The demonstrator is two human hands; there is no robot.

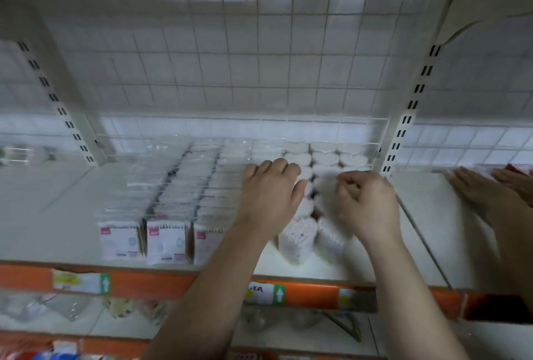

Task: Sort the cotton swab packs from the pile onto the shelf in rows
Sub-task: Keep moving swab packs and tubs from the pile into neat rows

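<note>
Cotton swab packs stand in rows on the white shelf point(57, 209). Flat rectangular packs point(165, 241) with pink labels fill three rows on the left. Heart-shaped clear tubs of swabs point(297, 240) form rows on the right, running back to the wire grid. My left hand point(268, 195) lies palm down on top of the rows, fingers nearly straight, touching the heart-shaped tubs. My right hand point(366, 204) hovers over the right-hand rows of tubs with its fingers curled; whether it holds one is hidden by blur.
A wire mesh back panel point(230, 71) closes the shelf behind. Slotted uprights point(403, 129) flank the bay. Another person's hands point(487, 189) lie on the neighbouring shelf at the right. An orange price rail point(161, 281) with labels runs along the front edge; more goods sit below.
</note>
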